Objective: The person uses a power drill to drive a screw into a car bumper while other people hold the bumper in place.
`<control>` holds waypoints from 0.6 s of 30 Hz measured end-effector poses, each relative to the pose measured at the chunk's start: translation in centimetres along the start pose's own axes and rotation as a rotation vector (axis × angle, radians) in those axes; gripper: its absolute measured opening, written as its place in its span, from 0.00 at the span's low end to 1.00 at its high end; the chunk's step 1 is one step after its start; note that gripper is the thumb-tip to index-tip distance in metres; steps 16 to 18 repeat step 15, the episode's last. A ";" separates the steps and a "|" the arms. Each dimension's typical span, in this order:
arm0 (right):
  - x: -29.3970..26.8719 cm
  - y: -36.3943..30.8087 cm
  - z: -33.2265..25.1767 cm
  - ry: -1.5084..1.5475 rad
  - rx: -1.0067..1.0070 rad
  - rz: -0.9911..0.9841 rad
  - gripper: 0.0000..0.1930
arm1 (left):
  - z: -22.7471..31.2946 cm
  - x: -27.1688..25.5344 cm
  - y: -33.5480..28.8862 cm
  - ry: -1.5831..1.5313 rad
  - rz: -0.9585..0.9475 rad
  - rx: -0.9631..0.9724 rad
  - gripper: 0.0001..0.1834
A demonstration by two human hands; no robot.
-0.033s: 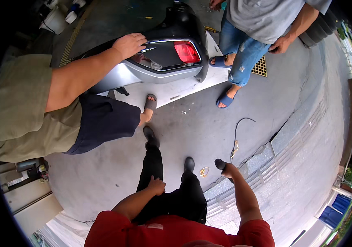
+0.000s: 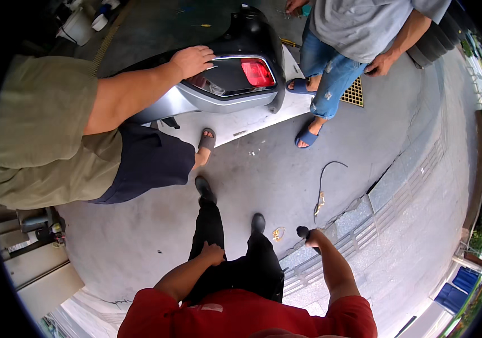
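Observation:
My right hand is closed around a dark handheld object with a rounded black head; its exact kind is unclear. It is held out at my right side, above the pavement edge. Against the thigh of my black trousers rests my left hand, its fingers curled and nothing visible in them. Ahead, a grey and black scooter with a red tail light stands over a white platform. A person in an olive shirt lays a hand on the scooter's tail.
Another person in jeans stands beside the scooter. A thin black hose and a coil of yellow cord lie on the floor. Beyond are a yellow grate, stacked tyres and a white bucket. Cabinets stand left.
The olive-shirted person's hand and arm have shifted right along the scooter. The object in my right hand has tilted slightly, and that hand has dropped a little. My left hand stays at my thigh.

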State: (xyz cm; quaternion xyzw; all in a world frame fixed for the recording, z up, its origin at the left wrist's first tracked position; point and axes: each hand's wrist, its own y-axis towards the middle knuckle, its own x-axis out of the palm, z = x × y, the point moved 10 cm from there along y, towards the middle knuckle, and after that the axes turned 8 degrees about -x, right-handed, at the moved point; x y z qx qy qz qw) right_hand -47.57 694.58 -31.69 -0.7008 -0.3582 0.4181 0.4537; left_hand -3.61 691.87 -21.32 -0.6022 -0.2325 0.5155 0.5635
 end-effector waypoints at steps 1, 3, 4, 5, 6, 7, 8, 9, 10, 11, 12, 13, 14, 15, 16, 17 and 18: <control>3.5 -2.4 2.6 -0.002 0.020 -0.081 0.19 | -0.9 0.3 -1.5 -0.126 -0.045 -0.059 0.27; 13.3 -6.1 11.2 -0.040 0.156 -0.356 0.22 | -2.7 1.8 -4.5 -0.278 -0.085 -0.102 0.29; 13.6 -10.5 10.9 -0.086 0.233 -0.432 0.23 | -4.1 2.9 -5.4 -0.432 -0.075 -0.091 0.32; 16.3 -14.0 12.7 -0.119 0.274 -0.577 0.23 | -4.5 4.1 -7.0 -0.588 -0.083 -0.053 0.36; 18.4 -17.4 14.2 -0.122 0.329 -0.666 0.25 | -5.0 5.9 -8.9 -0.601 -0.077 -0.051 0.36; 18.7 -19.7 14.7 -0.117 0.304 -0.593 0.23 | -6.0 7.4 -10.4 -0.619 -0.076 -0.075 0.38; 18.9 -21.9 14.8 -0.076 0.340 -0.523 0.21 | -7.3 9.5 -11.8 -0.639 -0.081 -0.097 0.40; 20.6 -21.7 16.9 0.073 0.452 -0.591 0.20 | -9.0 14.0 -13.0 -0.686 -0.057 -0.099 0.40; 20.6 -22.4 15.9 0.201 0.503 -0.529 0.21 | -10.2 18.3 -13.3 -0.715 -0.075 -0.135 0.40; 20.6 -23.3 15.6 0.328 0.561 -0.464 0.21 | -11.0 21.1 -13.5 -0.749 -0.096 -0.162 0.41; 20.8 -23.3 15.1 0.311 0.563 -0.448 0.21 | -10.9 23.0 -15.1 -0.869 -0.148 -0.227 0.41; 20.6 -22.2 16.0 0.330 0.529 -0.329 0.22 | -10.0 23.8 -17.6 -1.001 -0.198 -0.279 0.42; 19.0 -20.2 15.2 0.329 0.467 -0.221 0.24 | -9.8 27.1 -18.8 -1.196 -0.240 -0.365 0.43; 18.1 -18.6 13.1 0.295 0.446 -0.218 0.24 | -10.6 28.7 -19.9 -1.228 -0.218 -0.379 0.43; 18.1 -18.6 13.1 0.295 0.446 -0.218 0.24 | -10.6 28.7 -19.9 -1.228 -0.218 -0.379 0.43; 18.1 -18.6 13.1 0.295 0.446 -0.218 0.24 | -10.6 28.7 -19.9 -1.228 -0.218 -0.379 0.43; 18.1 -18.6 13.1 0.295 0.446 -0.218 0.24 | -10.6 28.7 -19.9 -1.228 -0.218 -0.379 0.43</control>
